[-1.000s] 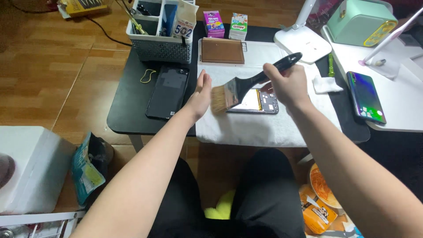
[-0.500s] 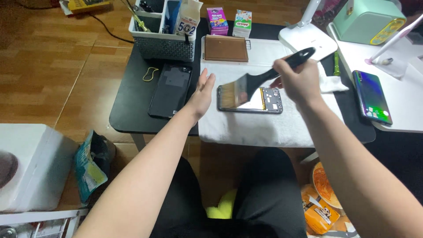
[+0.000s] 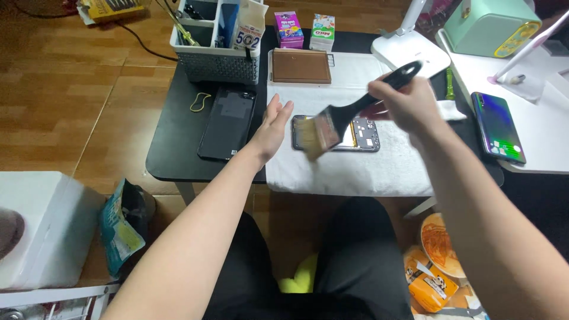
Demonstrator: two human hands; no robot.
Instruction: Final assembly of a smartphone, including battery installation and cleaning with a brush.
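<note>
Brush: black-handled flat paintbrush (image 3: 341, 121), long axis diagonal, pale bristles pointing lower-left over the opened grey phone (image 3: 355, 133).
Right hand (image 3: 403, 104): clamped on the handle.
Left hand (image 3: 272, 127): fingers spread flat, holding nothing.
Change: bristles moved further left along the phone.

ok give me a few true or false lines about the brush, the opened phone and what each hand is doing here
1. The right hand holds a black-handled brush. True.
2. The brush bristles are over the opened phone on the white towel. True.
3. The left hand grips the opened phone. False: it is open and flat beside the phone's left end, holding nothing.
4. The black back cover lies on the white towel. False: it lies on the black table, left of the towel.
5. A brown box sits beyond the opened phone. True.
</note>
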